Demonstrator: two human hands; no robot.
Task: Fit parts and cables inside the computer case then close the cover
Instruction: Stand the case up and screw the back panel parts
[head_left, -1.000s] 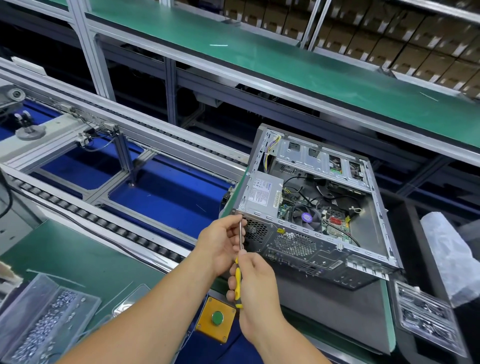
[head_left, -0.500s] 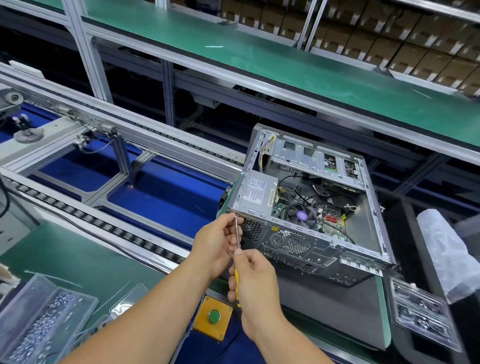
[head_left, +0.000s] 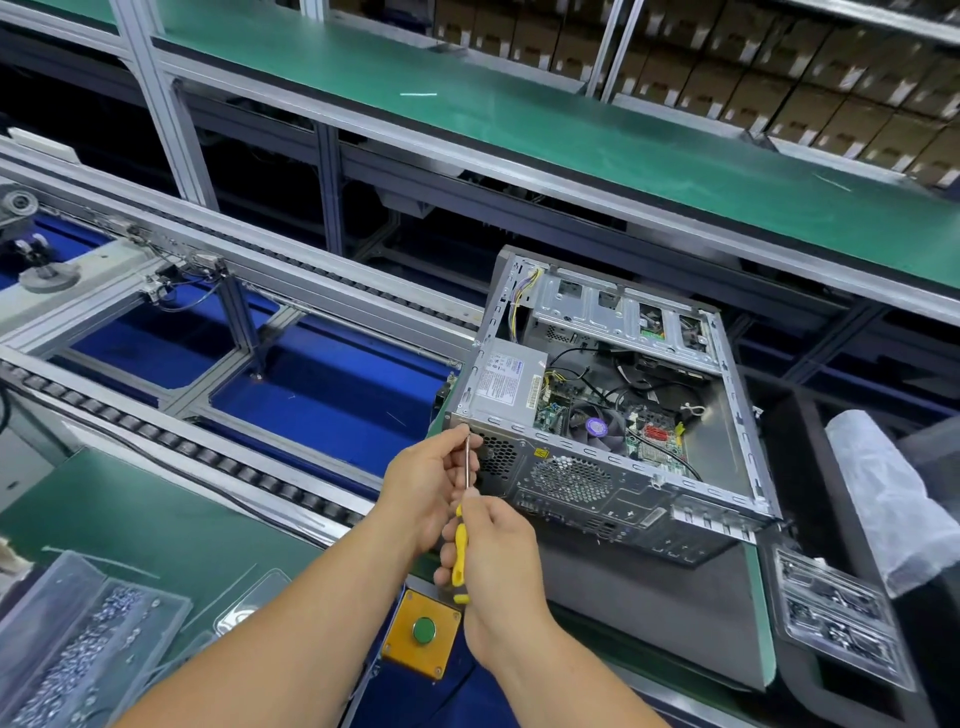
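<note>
While the case (head_left: 613, 415) lies open on its side on the bench, a rear-corner screw by the PSU (head_left: 506, 382) looks to be the step in hand.
Right hand (head_left: 493, 566) wraps the yellow screwdriver (head_left: 460, 556) handle; left hand (head_left: 431, 478) pinches the shaft near the tip. Best practice, I judge: keep shaft square to the rear panel, press lightly, let left fingers only guide. Slip risk: tip skating onto the vent mesh. Cover not in place.

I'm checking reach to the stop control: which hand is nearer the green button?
Right. The right hand, gripping the screwdriver, sits just above the green button; the left hand is higher, by the case.
</note>
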